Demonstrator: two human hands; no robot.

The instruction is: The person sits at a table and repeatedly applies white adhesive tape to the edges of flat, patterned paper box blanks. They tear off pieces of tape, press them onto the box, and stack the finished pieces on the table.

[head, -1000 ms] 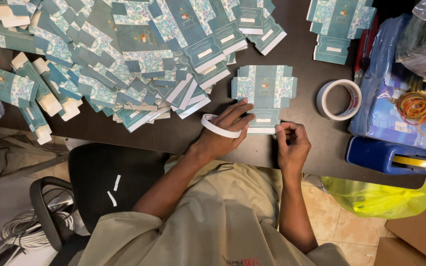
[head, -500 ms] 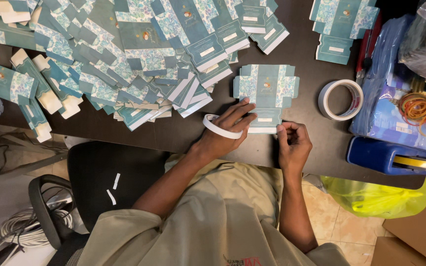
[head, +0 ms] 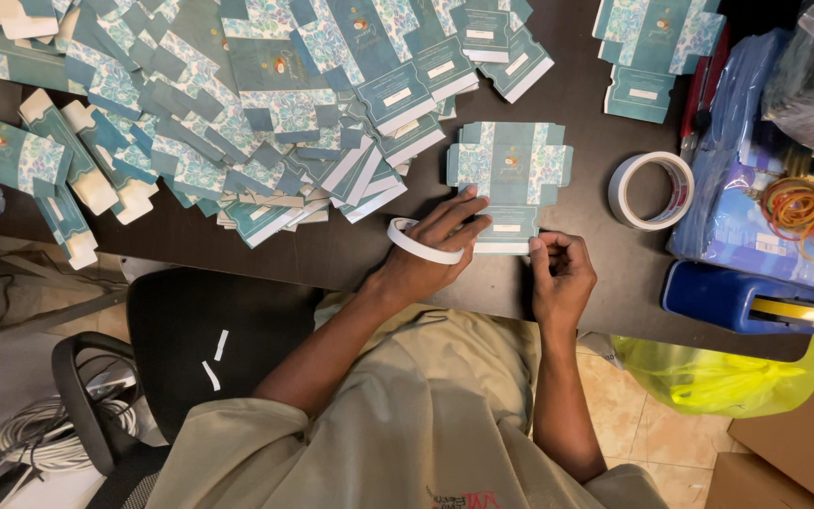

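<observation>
Little changed from a moment ago: left hand (head: 431, 253), small white tape ring (head: 418, 241) around its fingers, still pressing flat teal patterned carton blank (head: 509, 174) onto dark bench (head: 595, 141), right hand (head: 561, 273) pinching its lower edge.

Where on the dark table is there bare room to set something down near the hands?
Bare table lies between the flat carton and tape roll, and left of the left hand below the carton pile. The pile and the bags on the right are crowded.
</observation>
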